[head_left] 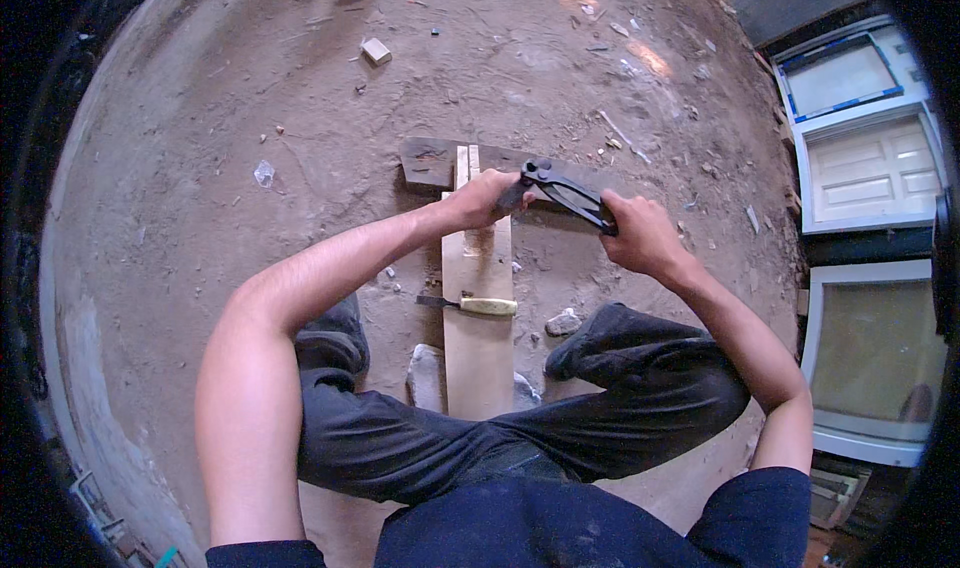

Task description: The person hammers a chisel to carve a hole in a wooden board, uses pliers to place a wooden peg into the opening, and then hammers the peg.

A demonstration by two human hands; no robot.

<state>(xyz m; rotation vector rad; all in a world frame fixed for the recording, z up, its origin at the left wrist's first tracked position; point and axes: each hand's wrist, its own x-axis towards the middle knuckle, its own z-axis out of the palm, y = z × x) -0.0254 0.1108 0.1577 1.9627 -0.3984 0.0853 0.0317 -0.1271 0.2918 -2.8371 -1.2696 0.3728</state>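
Observation:
My right hand (641, 234) is closed round the handles of black pincers (568, 194), whose jaws point left toward my other hand. Beside those jaws, my left hand (480, 200) grips a dark flat piece (513, 194) above the far end of a pale wooden plank (478, 358). The fingers partly cover that piece, so its kind is unclear. A chisel (487, 307) with a pale yellow handle lies across the plank, nearer to me, its dark blade toward the left. The plank stretches away from me between my legs, and its far end has a slot.
A weathered board (431, 164) lies crosswise under the plank's far end. Stones (427, 376) sit beside the plank, and another stone (563, 322) lies near my right foot. Bits of debris dot the dirt floor. White framed panels (868, 168) stand along the right side.

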